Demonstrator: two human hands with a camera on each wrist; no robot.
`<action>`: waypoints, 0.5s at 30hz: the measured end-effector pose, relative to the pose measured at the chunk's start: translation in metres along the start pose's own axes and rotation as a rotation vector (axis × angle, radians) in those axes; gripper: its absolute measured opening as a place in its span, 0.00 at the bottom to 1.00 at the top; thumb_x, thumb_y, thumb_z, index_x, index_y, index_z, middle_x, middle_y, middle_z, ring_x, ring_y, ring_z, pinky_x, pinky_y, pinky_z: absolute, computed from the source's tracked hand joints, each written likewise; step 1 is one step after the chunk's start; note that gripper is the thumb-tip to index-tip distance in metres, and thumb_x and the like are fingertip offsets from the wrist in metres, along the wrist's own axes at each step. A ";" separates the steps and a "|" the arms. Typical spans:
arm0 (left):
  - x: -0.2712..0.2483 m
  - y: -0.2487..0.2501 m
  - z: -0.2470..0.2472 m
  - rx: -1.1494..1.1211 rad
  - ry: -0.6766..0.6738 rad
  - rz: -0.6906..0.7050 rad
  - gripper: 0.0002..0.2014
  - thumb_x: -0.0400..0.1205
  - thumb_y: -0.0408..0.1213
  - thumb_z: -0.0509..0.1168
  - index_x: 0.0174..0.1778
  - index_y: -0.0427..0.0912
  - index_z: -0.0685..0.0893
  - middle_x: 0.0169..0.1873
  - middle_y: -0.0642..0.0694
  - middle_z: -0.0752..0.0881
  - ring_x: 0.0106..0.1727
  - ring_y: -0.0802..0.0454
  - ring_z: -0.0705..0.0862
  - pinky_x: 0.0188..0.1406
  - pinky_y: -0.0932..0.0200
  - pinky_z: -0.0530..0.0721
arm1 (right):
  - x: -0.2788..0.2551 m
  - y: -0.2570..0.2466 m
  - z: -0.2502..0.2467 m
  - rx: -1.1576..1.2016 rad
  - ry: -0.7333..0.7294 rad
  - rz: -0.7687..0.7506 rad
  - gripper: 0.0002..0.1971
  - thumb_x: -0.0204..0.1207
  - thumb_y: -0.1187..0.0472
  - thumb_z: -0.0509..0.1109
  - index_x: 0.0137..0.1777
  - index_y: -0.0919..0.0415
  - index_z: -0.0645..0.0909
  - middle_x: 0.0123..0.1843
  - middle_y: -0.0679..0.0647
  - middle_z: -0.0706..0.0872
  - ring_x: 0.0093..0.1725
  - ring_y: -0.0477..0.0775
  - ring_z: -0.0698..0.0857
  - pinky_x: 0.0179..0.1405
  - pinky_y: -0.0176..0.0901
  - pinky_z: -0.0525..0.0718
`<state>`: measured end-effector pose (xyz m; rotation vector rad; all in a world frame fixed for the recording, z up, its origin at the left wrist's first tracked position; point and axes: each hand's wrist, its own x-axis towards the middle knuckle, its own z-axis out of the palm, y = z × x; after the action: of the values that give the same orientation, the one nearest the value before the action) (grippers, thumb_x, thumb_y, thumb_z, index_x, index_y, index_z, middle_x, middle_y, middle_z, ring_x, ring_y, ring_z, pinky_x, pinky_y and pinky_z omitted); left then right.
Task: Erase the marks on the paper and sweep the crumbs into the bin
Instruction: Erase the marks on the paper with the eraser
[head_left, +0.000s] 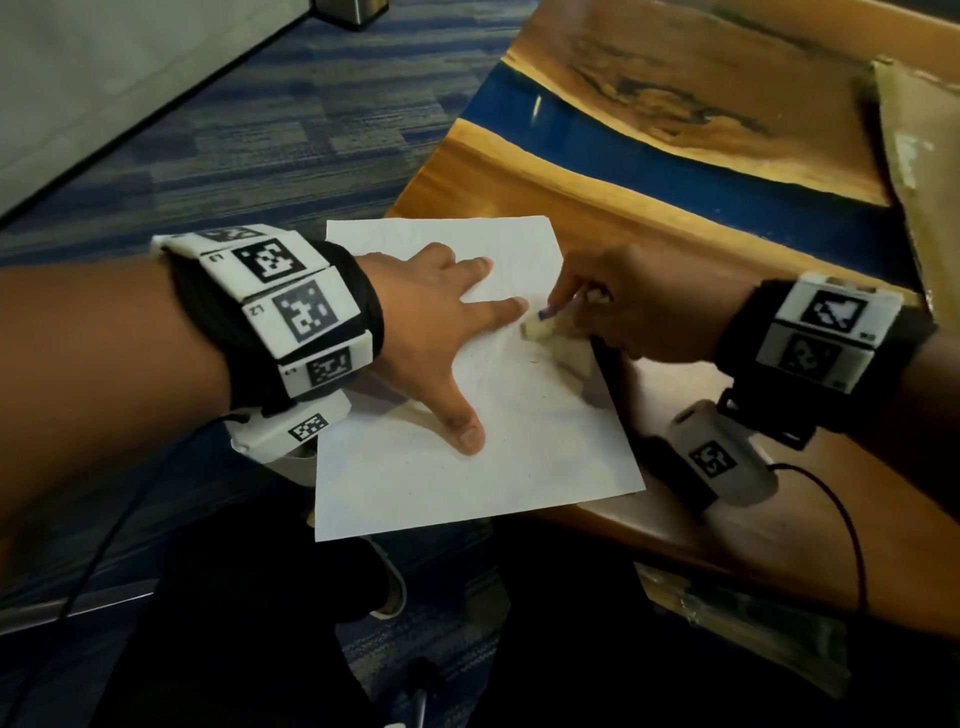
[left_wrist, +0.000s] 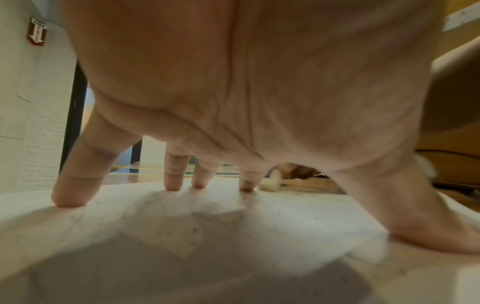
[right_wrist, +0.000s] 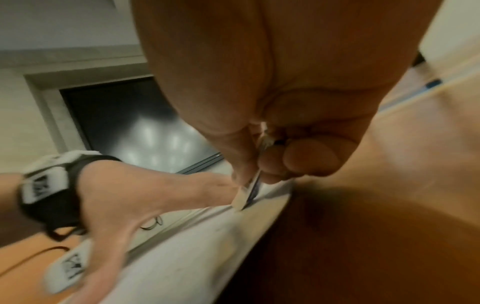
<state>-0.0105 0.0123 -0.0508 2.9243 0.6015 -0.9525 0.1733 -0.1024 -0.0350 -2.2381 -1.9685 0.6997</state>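
Note:
A white sheet of paper (head_left: 519, 441) lies over the near left corner of the wooden table (head_left: 675, 395), part of it hanging past the edge. My left hand (head_left: 441, 332) presses flat on the paper with fingers spread; the left wrist view shows its fingertips (left_wrist: 174, 185) on the sheet (left_wrist: 233, 226). My right hand (head_left: 613, 306) pinches a pale eraser (head_left: 540, 327) whose tip touches the paper beside my left index finger. In the right wrist view the eraser (right_wrist: 246, 195) meets the paper (right_wrist: 194, 246). Faint marks and dark specks (head_left: 530, 361) dot the sheet.
A blue resin strip (head_left: 649, 156) runs across the table. A brown cardboard box (head_left: 919, 171) stands at the table's right. Carpeted floor (head_left: 260, 130) lies to the left, a shoe (head_left: 389, 577) below the paper. A cable (head_left: 852, 519) trails from the right wrist.

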 end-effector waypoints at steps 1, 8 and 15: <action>0.000 0.000 0.000 -0.001 0.000 -0.002 0.68 0.56 0.86 0.63 0.85 0.68 0.32 0.88 0.50 0.34 0.88 0.41 0.41 0.78 0.30 0.66 | 0.001 0.002 -0.001 -0.021 0.039 0.034 0.07 0.82 0.53 0.71 0.58 0.49 0.84 0.39 0.38 0.80 0.35 0.39 0.81 0.31 0.30 0.71; 0.000 -0.001 0.003 -0.017 0.018 0.002 0.68 0.55 0.86 0.63 0.85 0.68 0.34 0.88 0.51 0.34 0.88 0.41 0.40 0.77 0.28 0.65 | 0.001 -0.008 0.006 -0.014 -0.045 -0.090 0.08 0.83 0.56 0.70 0.60 0.50 0.84 0.43 0.34 0.80 0.39 0.31 0.81 0.33 0.25 0.73; 0.001 -0.001 0.001 -0.024 0.016 0.000 0.68 0.55 0.86 0.65 0.84 0.70 0.33 0.88 0.50 0.36 0.87 0.40 0.42 0.77 0.30 0.67 | -0.012 -0.007 0.010 0.045 -0.236 -0.161 0.06 0.82 0.56 0.71 0.57 0.46 0.84 0.44 0.38 0.85 0.40 0.36 0.83 0.34 0.28 0.78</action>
<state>-0.0104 0.0132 -0.0526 2.9139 0.6087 -0.9155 0.1623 -0.1151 -0.0383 -2.0240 -2.1816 1.0154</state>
